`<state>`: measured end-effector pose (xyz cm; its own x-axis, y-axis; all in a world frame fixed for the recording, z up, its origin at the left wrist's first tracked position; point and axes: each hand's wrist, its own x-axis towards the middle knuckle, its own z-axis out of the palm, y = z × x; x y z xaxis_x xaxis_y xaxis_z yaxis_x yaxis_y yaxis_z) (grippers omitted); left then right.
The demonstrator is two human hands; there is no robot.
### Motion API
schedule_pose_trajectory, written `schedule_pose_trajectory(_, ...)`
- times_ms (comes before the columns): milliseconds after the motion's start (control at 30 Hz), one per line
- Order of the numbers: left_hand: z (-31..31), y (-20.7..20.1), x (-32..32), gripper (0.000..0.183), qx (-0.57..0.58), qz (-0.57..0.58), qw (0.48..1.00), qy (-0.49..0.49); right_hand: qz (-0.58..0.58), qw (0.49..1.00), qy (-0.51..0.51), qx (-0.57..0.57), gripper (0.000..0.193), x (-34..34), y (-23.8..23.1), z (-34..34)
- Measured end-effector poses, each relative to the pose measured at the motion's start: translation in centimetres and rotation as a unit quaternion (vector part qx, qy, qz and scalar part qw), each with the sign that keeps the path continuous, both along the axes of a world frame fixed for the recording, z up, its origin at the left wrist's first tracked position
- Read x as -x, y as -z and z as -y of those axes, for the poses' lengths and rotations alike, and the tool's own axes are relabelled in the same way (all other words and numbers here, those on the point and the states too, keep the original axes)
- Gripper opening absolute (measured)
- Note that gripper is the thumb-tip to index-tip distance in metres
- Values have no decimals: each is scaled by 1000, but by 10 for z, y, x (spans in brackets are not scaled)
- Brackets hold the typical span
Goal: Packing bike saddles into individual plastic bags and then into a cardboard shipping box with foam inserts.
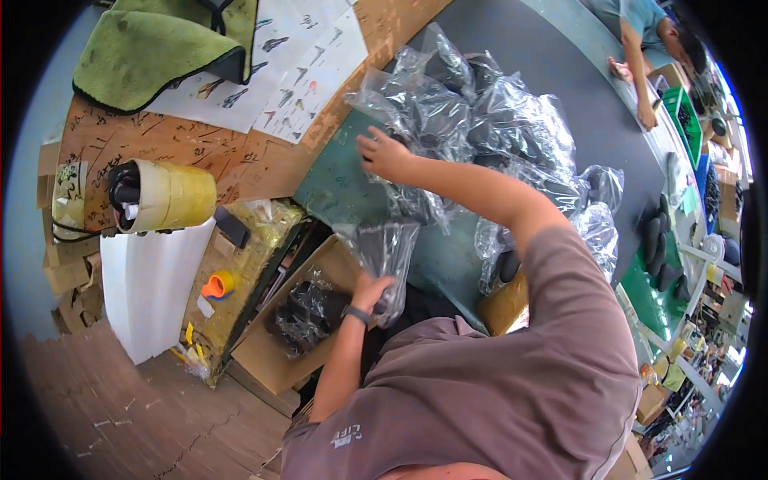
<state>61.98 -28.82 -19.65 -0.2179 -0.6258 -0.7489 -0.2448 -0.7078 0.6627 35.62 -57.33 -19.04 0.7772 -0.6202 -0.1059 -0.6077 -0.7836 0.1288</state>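
At the carton | my left hand grasps one bagged piece | my right hand spread, seemingly empty | some bags inside, bigger pile remains outside

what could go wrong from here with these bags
The clear bag in the left hand looks slick and could slip beside the cardboard box. The right hand reaches over the heap of bagged items, so that arm might drag or topple some. The thin plastic lies loosely crumpled, so neighbouring bags may cling or snag when one is pulled.
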Motion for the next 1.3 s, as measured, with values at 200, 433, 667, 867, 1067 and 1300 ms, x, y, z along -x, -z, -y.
schedule_pose_trajectory(200,-74,-99,-62,62,-46,-79,993,-69,-124,971,-206,-2,17,-49,47,34)
schedule_pose_trajectory(433,-159,-69,-171,66,26,-61,982,-178,37,907,289,-303,85,-37,-60,-90)
schedule_pose_trajectory(667,-203,180,-270,81,-109,-32,986,-121,230,812,390,-367,61,-154,-166,-240)
schedule_pose_trajectory(867,-192,350,-283,82,-100,148,952,-248,0,915,180,-362,43,-299,-130,-260)
schedule_pose_trajectory(1067,-209,385,-317,97,-48,207,942,-259,-192,959,-55,-200,18,-405,98,-271)
schedule_pose_trajectory(1300,-221,187,-347,58,10,159,983,-91,-167,863,161,-448,36,-383,172,-291)
